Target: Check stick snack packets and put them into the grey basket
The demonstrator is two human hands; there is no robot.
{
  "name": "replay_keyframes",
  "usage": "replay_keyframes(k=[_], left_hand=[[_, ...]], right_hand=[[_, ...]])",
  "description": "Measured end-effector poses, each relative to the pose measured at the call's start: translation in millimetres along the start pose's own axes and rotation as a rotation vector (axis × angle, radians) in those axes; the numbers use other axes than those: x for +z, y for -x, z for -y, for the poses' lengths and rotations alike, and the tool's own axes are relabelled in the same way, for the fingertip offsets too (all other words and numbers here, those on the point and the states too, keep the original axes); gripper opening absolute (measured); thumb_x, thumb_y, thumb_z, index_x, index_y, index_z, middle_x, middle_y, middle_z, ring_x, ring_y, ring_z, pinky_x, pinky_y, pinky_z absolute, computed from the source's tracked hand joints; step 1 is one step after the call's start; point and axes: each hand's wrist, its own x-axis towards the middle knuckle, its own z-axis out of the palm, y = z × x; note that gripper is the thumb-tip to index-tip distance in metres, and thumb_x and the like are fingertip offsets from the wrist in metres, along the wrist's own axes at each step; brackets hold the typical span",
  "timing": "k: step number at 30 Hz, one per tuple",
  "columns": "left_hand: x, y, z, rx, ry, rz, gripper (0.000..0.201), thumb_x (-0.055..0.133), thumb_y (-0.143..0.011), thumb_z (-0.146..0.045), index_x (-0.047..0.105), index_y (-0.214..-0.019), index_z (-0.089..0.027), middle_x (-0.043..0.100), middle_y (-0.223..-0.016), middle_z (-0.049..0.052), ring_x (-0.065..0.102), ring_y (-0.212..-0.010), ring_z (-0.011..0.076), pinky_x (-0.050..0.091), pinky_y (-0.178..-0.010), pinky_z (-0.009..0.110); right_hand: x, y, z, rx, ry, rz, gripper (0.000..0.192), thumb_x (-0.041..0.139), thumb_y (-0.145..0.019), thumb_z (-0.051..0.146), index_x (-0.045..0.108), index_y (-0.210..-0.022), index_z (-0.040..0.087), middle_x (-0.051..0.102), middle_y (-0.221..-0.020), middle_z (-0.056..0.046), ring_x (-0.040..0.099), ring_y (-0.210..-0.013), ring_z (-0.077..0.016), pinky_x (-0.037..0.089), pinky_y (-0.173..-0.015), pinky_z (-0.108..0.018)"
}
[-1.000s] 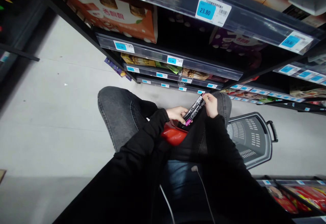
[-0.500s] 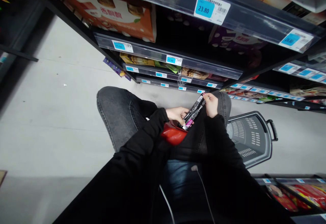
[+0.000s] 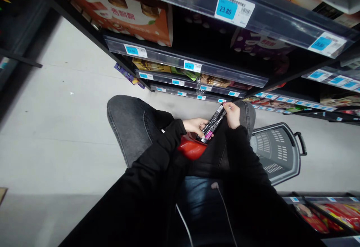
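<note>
packet (image 3: 214,123): slanted over the lap, spanning both hands | left hand (image 3: 195,125): fingers closed on its lower pink end | right hand (image 3: 233,115): pinching its upper end, above basket (image 3: 277,153)

A single head-worn camera looks steeply down from above the person's own body, close over black sleeves and grey-jeaned knees. The left hand (image 3: 194,126) and right hand (image 3: 233,115) sit near the frame's centre. Black store shelving with blue price tags (image 3: 197,67) tilts across the top, beyond the hands.
</note>
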Motion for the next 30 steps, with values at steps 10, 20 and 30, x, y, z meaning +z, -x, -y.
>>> replay_keyframes(k=[10,20,30], left_hand=[[1.9,-9.2,3.5,0.035,0.157,-0.293,0.038,0.07,-0.067,-0.029,0.057,-0.096,-0.008,0.069,-0.079,0.012,0.067,-0.064,0.0202,0.054,-0.057,0.029],[2.4,-14.1,4.9,0.133,0.144,-0.484,0.038,0.074,-0.061,-0.034,0.058,-0.084,-0.008,0.066,-0.072,0.008,0.065,-0.062,0.0192,0.052,-0.056,0.033],[-1.8,-8.0,-5.6,0.149,-0.289,-0.542,0.027,0.071,-0.06,-0.029,0.054,-0.053,-0.01,0.047,-0.043,-0.006,0.042,-0.04,0.0038,0.031,-0.041,0.017]], right_hand=[[9.8,7.5,16.8,-0.081,-0.075,0.205,0.041,0.069,-0.059,0.037,0.055,-0.094,0.02,0.06,-0.091,-0.002,0.055,-0.084,-0.0155,0.044,-0.079,-0.03],[8.5,11.4,21.7,-0.097,0.024,0.219,0.044,0.07,-0.058,0.032,0.056,-0.097,0.018,0.061,-0.096,-0.003,0.055,-0.085,-0.0163,0.043,-0.08,-0.031],[8.4,13.2,24.1,-0.07,0.014,0.308,0.025,0.061,-0.068,0.043,0.066,-0.074,0.018,0.066,-0.072,-0.003,0.059,-0.07,-0.0169,0.046,-0.07,-0.031]])
